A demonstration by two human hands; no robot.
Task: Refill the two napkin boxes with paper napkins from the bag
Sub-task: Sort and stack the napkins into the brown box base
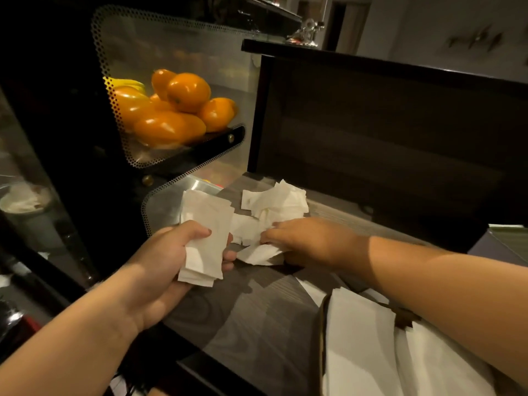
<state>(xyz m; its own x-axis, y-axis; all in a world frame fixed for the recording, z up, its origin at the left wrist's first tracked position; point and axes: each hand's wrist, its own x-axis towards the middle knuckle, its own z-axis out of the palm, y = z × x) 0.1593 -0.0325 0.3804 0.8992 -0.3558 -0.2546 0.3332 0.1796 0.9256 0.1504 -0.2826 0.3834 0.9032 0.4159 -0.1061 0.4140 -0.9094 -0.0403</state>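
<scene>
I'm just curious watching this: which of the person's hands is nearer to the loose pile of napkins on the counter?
Right. The right hand rests on the loose pile of napkins, fingers touching it. The left hand is beside it, gripping a stack of napkins.

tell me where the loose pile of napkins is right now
The loose pile of napkins lies on the wooden counter at mid-frame in the head view, under the right hand, just right of the napkin stack the left hand holds.
</scene>
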